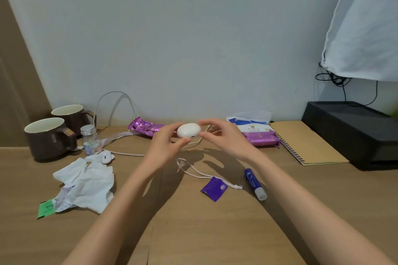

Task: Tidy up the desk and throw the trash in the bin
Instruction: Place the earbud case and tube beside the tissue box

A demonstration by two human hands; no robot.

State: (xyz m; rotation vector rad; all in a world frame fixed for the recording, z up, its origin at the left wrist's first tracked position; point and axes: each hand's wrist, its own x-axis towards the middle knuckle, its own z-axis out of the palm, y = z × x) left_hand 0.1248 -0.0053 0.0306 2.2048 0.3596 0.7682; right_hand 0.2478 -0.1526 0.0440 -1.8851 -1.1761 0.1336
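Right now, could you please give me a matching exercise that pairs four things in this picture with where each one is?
Things:
1. case
2. glue stick
3. notebook
4. tissue

Places:
A. crumpled on the desk's left, by the green slip
B. pinched above the desk between the left hand and the right hand
C. next to the black box
D. lying near the small purple wrapper

Pairs: 1-B, 2-D, 3-C, 4-A
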